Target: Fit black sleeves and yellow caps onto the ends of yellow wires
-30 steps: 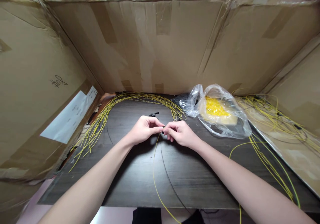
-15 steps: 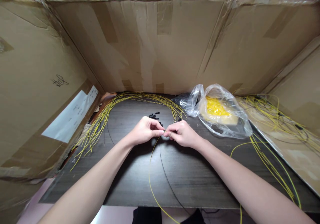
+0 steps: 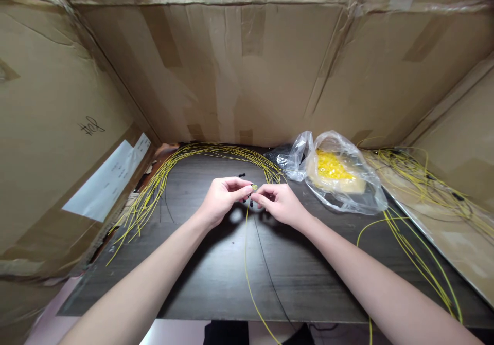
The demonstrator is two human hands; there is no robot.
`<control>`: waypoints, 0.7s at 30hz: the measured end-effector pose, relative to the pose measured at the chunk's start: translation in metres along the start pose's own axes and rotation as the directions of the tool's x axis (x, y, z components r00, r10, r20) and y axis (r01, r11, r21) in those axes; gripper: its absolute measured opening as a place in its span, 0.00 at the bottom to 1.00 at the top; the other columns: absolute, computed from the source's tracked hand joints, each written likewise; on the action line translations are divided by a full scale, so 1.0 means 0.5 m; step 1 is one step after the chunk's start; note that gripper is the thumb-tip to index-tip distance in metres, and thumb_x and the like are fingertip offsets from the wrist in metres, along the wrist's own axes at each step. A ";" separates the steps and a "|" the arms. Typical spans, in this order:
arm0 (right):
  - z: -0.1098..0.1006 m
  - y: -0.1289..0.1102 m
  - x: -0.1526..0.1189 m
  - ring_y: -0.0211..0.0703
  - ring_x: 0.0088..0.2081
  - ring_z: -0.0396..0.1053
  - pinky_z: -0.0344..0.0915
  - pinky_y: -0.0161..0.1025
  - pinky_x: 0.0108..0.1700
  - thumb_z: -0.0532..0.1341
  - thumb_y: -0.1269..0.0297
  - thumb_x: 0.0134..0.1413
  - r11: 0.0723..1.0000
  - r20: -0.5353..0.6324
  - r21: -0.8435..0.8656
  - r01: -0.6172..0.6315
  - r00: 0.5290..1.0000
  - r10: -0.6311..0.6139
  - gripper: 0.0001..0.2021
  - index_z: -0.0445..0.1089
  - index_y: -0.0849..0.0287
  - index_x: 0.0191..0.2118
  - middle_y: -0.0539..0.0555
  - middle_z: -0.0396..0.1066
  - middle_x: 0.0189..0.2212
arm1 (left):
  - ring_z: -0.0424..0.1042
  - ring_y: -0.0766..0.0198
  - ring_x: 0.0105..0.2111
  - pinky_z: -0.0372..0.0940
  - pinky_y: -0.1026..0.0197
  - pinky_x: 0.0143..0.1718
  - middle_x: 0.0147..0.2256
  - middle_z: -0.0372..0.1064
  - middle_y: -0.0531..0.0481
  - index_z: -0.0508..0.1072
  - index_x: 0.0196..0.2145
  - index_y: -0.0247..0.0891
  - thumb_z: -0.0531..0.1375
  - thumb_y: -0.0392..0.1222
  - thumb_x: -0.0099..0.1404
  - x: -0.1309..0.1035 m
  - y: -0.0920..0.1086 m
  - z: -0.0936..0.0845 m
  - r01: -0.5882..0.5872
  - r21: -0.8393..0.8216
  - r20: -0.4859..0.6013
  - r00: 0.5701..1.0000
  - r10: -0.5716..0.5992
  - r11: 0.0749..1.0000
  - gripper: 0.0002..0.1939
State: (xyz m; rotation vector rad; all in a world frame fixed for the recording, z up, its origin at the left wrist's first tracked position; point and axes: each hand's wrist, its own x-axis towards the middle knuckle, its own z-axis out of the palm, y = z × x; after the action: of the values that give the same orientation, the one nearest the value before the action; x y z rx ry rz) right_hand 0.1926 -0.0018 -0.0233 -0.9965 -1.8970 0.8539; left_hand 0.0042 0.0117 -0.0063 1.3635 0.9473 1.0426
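Observation:
Near the middle of the dark table, my left hand [image 3: 227, 197] pinches a small yellow-green piece [image 3: 253, 186] between thumb and fingertips. My right hand [image 3: 278, 201] is just to its right, fingers curled close together by a small black piece [image 3: 251, 202]; whether it grips that piece is too small to tell. A yellow wire [image 3: 247, 273] and a dark wire [image 3: 270, 273] run down from between the hands over the table's front edge. Behind my left hand lies a black part [image 3: 241, 175].
A bundle of yellow wires [image 3: 162, 173] arcs across the back left. An open clear bag [image 3: 370, 193] of yellow pieces [image 3: 332, 165] stands at the back right, beside more yellow wires [image 3: 420, 265]. Cardboard walls [image 3: 216, 72] enclose the table [image 3: 200, 288].
My fingertips have moved slightly apart, and the yellow-green piece and a black piece now show between them. The hanging wires have shifted to the right.

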 end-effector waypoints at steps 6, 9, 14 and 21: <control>0.018 -0.008 0.000 0.34 0.22 0.64 0.60 0.32 0.24 0.62 0.53 0.57 0.974 -0.001 0.203 -0.102 0.994 0.105 0.15 0.76 0.61 0.33 0.51 0.72 0.24 | 0.67 0.68 0.28 0.60 0.64 0.28 0.31 0.76 0.46 0.82 0.33 0.34 0.72 0.44 0.51 0.000 -0.001 0.002 -0.029 -0.062 0.008 1.000 0.029 0.998 0.13; 0.015 -0.011 0.004 0.34 0.22 0.63 0.60 0.32 0.25 0.64 0.53 0.54 0.952 -0.024 0.283 -0.119 0.991 0.131 0.15 0.76 0.62 0.31 0.51 0.71 0.23 | 0.64 0.69 0.26 0.58 0.65 0.26 0.30 0.75 0.46 0.82 0.35 0.34 0.73 0.43 0.51 0.001 -0.001 0.004 -0.008 -0.083 -0.007 1.000 0.007 0.997 0.14; 0.008 -0.007 0.008 0.39 0.29 0.69 0.65 0.36 0.33 0.66 0.53 0.52 0.942 -0.117 0.328 -0.062 0.987 0.106 0.14 0.76 0.61 0.30 0.53 0.75 0.27 | 0.65 0.70 0.25 0.60 0.65 0.27 0.31 0.74 0.47 0.81 0.40 0.33 0.70 0.46 0.56 -0.004 0.001 0.013 0.090 -0.101 0.040 0.995 -0.086 0.991 0.17; 0.005 0.008 0.011 0.35 0.22 0.64 0.62 0.33 0.25 0.68 0.52 0.49 0.886 -0.193 0.438 -0.154 0.946 0.259 0.15 0.73 0.62 0.29 0.50 0.69 0.20 | 0.70 0.69 0.26 0.65 0.64 0.29 0.32 0.75 0.42 0.80 0.35 0.29 0.68 0.48 0.58 -0.020 -0.004 0.032 0.284 -0.078 0.291 0.923 -0.250 0.956 0.16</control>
State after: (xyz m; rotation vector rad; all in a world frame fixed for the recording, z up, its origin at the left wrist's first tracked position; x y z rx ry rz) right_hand 0.1898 0.0042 -0.0259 -0.9927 -1.3340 1.1478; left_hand 0.0167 -0.0026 -0.0089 1.2037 0.8194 0.6677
